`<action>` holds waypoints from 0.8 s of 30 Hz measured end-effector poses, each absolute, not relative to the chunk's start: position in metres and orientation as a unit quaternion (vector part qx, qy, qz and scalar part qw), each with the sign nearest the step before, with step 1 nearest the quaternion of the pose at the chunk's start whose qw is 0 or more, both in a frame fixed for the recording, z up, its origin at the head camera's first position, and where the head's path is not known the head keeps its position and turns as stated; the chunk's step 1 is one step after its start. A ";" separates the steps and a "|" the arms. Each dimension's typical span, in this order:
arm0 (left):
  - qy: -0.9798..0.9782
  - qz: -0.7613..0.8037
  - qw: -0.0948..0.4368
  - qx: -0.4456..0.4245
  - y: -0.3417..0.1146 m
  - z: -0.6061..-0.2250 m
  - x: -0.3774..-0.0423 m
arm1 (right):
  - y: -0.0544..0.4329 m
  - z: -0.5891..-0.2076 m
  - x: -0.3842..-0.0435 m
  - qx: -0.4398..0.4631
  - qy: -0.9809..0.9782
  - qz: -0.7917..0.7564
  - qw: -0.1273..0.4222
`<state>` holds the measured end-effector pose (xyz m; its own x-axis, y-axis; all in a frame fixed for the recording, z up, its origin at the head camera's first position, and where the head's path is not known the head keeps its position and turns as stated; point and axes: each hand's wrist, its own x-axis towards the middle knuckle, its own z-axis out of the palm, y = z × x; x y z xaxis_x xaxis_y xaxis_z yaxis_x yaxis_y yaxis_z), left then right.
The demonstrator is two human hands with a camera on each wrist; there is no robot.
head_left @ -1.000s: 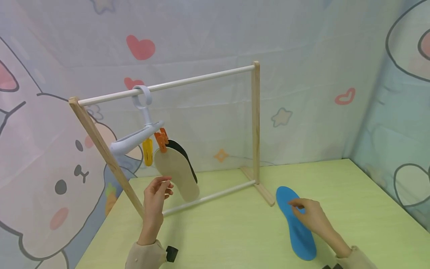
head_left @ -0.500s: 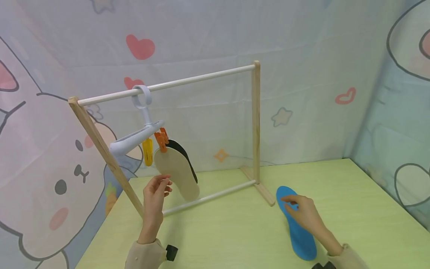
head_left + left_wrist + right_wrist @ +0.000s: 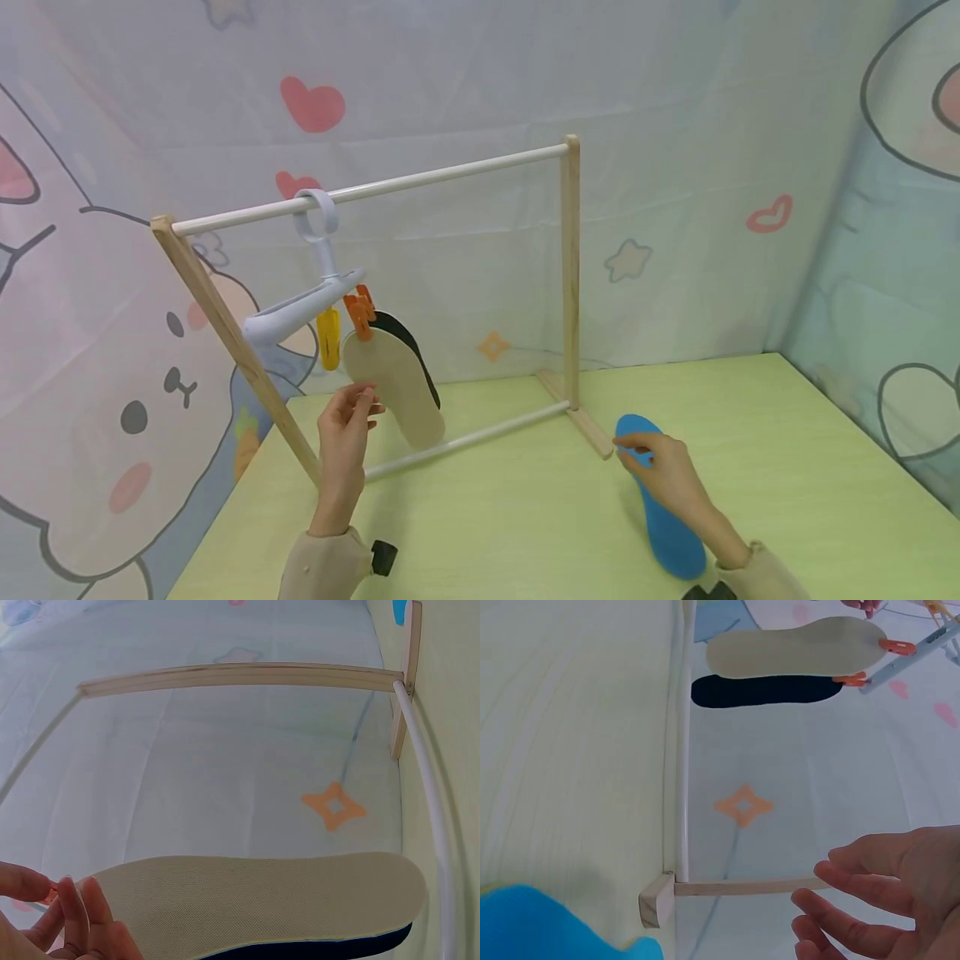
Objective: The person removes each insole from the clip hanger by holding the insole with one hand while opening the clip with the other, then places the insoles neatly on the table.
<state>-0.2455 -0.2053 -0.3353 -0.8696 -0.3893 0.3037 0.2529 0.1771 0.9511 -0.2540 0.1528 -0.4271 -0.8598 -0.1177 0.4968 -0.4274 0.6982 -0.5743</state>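
Note:
My left hand is raised in front of the hanging beige insole, its fingers loosely bent and holding nothing. In the left wrist view, that insole reaches away from the fingers; whether they touch it I cannot tell. Orange clips hold the beige insole and a black insole behind it from a white hanger. A yellow clip hangs beside them. On the right, my right hand hovers over a blue insole on the table, fingers apart and slightly bent with nothing between them.
A rack with wooden posts and a white top rod carries the hanger. Its lower white rod runs just above the green table. A patterned cloth stands behind.
My right hand has moved left across the upper part of the blue insole. The left hand has shifted slightly up and left. The hanging insoles have stayed put.

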 end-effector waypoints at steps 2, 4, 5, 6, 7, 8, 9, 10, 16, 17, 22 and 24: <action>-0.730 -0.631 0.258 0.046 -0.205 -0.335 -0.247 | 0.150 -0.427 -0.254 0.155 -0.893 0.362 0.219; -0.734 -0.623 0.267 0.044 -0.204 -0.335 -0.248 | 0.148 -0.426 -0.254 0.158 -0.889 0.369 0.220; -0.733 -0.622 0.272 0.042 -0.204 -0.334 -0.249 | 0.147 -0.426 -0.254 0.159 -0.887 0.373 0.220; -0.730 -0.623 0.277 0.041 -0.203 -0.334 -0.250 | 0.146 -0.425 -0.254 0.159 -0.886 0.376 0.219; -0.728 -0.624 0.282 0.039 -0.203 -0.334 -0.251 | 0.144 -0.425 -0.253 0.160 -0.885 0.379 0.219; -0.726 -0.624 0.287 0.038 -0.203 -0.334 -0.252 | 0.143 -0.425 -0.253 0.160 -0.884 0.380 0.221; -0.724 -0.624 0.293 0.037 -0.203 -0.334 -0.253 | 0.142 -0.424 -0.253 0.160 -0.883 0.382 0.222; -0.721 -0.625 0.298 0.036 -0.203 -0.334 -0.253 | 0.141 -0.424 -0.253 0.161 -0.882 0.380 0.226; -0.712 -0.621 0.325 0.034 -0.204 -0.334 -0.259 | 0.133 -0.424 -0.254 0.167 -0.877 0.380 0.243; -0.712 -0.621 0.327 0.034 -0.205 -0.334 -0.259 | 0.132 -0.425 -0.254 0.166 -0.876 0.382 0.242; -0.706 -0.621 0.339 0.030 -0.206 -0.334 -0.263 | 0.128 -0.425 -0.253 0.164 -0.874 0.393 0.233; -0.705 -0.620 0.342 0.029 -0.206 -0.334 -0.264 | 0.126 -0.425 -0.253 0.166 -0.873 0.396 0.231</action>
<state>-0.2640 -0.2061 -0.3341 -0.7641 -0.4654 0.4467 0.3839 0.2285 0.8947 -0.2533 0.1259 -0.4246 -0.8385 -0.1063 0.5345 -0.4721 0.6317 -0.6149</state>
